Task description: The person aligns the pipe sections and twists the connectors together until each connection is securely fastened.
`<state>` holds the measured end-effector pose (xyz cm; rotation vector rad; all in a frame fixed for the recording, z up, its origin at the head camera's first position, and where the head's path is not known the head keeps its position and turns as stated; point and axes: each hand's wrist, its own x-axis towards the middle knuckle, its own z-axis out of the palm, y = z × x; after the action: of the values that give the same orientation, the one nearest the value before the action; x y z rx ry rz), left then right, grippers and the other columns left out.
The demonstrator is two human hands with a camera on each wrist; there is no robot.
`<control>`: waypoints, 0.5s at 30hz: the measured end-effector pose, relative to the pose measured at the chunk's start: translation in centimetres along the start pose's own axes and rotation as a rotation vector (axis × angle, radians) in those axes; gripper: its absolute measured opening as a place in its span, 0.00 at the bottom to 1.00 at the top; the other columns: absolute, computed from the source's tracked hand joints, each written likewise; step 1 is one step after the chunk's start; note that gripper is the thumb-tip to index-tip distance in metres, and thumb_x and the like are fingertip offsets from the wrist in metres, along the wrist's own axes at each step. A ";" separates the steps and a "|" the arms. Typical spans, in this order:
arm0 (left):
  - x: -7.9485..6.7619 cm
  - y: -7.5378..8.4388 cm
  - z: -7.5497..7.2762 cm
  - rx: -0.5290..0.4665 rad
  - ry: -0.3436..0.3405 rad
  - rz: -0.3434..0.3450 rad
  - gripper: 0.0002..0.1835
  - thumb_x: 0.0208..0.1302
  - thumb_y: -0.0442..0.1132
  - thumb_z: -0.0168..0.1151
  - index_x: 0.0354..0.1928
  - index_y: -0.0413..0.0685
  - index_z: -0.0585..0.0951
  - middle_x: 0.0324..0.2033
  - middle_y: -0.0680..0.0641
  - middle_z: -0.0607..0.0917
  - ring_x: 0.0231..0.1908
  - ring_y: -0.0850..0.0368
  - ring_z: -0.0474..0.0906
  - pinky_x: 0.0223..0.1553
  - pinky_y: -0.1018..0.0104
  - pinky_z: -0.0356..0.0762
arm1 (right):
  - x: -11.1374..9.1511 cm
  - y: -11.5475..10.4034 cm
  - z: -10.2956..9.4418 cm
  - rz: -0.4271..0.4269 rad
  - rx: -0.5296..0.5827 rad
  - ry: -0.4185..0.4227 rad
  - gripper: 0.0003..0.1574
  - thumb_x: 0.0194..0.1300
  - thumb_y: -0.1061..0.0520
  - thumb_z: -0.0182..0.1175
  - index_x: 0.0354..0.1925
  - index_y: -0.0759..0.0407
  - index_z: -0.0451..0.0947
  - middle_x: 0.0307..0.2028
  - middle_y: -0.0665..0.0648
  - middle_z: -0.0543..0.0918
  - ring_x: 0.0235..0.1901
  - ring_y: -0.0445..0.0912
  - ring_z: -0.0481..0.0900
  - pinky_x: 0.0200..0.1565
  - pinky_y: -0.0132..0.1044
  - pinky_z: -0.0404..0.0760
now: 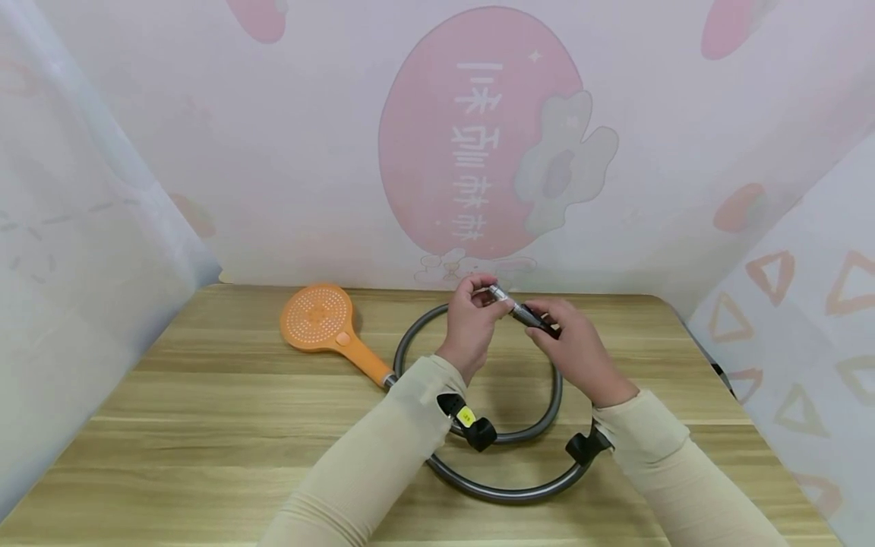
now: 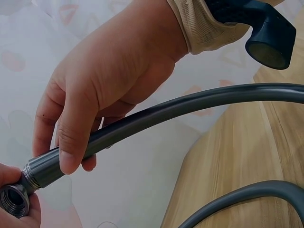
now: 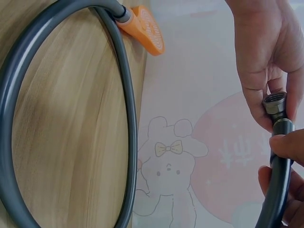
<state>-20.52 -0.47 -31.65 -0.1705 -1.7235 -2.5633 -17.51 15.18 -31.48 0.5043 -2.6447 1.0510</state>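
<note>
With the left hand (image 1: 473,328), pinching the nut (image 3: 275,102) at the free end of the hose (image 1: 513,497); with the right hand (image 1: 581,346), gripping the hose just behind it between thumb and curled fingers. Holding nut and hose end up off the table (image 1: 205,425), right of the shower head (image 1: 317,317) and well apart from it. In the left wrist view, showing ridges like thread (image 2: 32,176) between nut and collar (image 2: 46,167); cannot tell how firmly joined.

Could let the hose roll in the right hand, with too light a grip on so smooth a skin. Could strain or bind the thread by tilting the nut out of line with the collar. Could lose the nut from the left hand's pinch, being small and probably slick. By twisting the stiff-looking hose too far, could well drag the shower head along the table, being joined to it at the handle (image 1: 365,363).

Look next to the hose's coil, lying right of the shower head and passing beneath the left sleeve (image 1: 383,456). Allow for the black camera (image 1: 481,434) on that sleeve, right of and nearer than the shower head, hanging over the coil with its yellow tag (image 1: 466,416): a likely snag. Mind likewise the right camera (image 1: 586,448), farther right, just by the outer bend. Beyond the shower head, expect little room before the printed wall (image 1: 294,152).
</note>
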 end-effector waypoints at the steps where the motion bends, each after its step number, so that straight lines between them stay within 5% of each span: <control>1: 0.0 0.0 0.0 0.001 0.000 -0.001 0.19 0.59 0.20 0.60 0.52 0.36 0.72 0.44 0.45 0.76 0.43 0.56 0.75 0.44 0.67 0.77 | 0.0 0.0 0.0 0.002 0.002 0.000 0.23 0.65 0.65 0.62 0.58 0.63 0.75 0.48 0.62 0.77 0.40 0.52 0.77 0.36 0.42 0.79; 15: 0.1 -0.4 0.1 -0.009 0.032 -0.008 0.19 0.58 0.21 0.61 0.52 0.37 0.73 0.44 0.44 0.77 0.42 0.57 0.75 0.44 0.67 0.77 | 0.1 0.0 0.4 0.019 0.004 0.024 0.24 0.65 0.65 0.61 0.59 0.64 0.74 0.48 0.63 0.77 0.39 0.53 0.77 0.34 0.40 0.78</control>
<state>-20.69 -0.24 -31.95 -0.1215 -1.7053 -2.5656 -17.68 14.90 -31.75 0.4653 -2.6320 1.0620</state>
